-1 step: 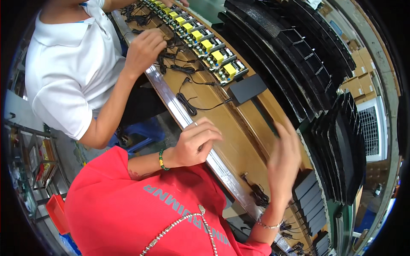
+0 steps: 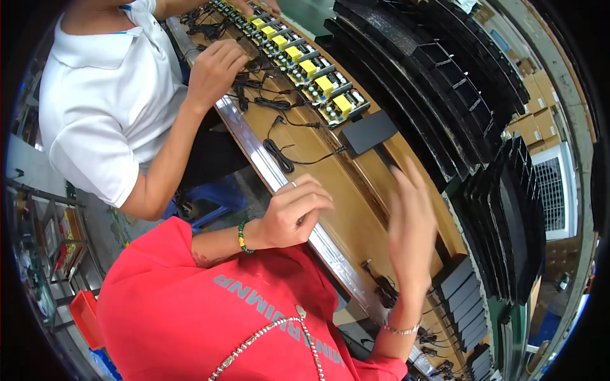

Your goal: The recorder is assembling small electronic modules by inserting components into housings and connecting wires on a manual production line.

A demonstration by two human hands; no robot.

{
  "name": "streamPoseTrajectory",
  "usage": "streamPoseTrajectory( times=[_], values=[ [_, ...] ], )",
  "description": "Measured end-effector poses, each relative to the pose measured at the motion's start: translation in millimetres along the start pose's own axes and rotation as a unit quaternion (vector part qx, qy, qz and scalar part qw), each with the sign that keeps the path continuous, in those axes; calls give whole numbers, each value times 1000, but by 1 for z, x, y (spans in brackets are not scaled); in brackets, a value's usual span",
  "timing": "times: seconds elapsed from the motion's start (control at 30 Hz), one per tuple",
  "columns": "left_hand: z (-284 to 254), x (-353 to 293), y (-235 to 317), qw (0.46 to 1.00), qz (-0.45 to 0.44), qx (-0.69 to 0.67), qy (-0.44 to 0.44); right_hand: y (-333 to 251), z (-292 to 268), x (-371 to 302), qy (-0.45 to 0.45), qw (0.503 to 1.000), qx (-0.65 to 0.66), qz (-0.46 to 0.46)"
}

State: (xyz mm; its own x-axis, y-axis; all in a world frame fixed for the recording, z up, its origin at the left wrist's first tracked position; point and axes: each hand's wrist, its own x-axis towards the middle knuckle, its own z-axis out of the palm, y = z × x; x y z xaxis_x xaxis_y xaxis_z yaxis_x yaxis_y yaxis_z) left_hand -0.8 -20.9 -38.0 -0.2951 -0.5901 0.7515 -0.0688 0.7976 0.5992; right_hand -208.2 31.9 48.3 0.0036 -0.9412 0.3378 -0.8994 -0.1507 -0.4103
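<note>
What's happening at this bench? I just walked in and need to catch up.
A person in a red shirt sits at a long brown workbench. Their left hand rests curled on its metal edge; their right hand is raised, open and empty, above the bench. A co-worker's hand handles black cables beside a row of circuit boards with yellow parts. Black cases are stacked nearby.

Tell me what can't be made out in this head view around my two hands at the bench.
- Left hand: curled at the bench's metal edge; the fingers hide whether it holds anything.
- Right hand: motion-blurred above the brown bench top, so its fingers are unclear.
- Black flat cases: partly hidden behind the right wrist.
- Row of yellow-topped circuit boards: parts too small to tell, far end cut off by the top edge.
</note>
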Motion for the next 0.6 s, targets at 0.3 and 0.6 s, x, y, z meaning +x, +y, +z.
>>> streamPoseTrajectory(
  times=[0.3, 0.6],
  values=[
    [12, -10, 38, 999, 27, 42, -4, 24, 28, -5, 44, 983, -119, -133],
    [31, -17, 48, 999, 10, -7, -49, 63, -86, -149, 89, 945, -282, 143]
  ],
)
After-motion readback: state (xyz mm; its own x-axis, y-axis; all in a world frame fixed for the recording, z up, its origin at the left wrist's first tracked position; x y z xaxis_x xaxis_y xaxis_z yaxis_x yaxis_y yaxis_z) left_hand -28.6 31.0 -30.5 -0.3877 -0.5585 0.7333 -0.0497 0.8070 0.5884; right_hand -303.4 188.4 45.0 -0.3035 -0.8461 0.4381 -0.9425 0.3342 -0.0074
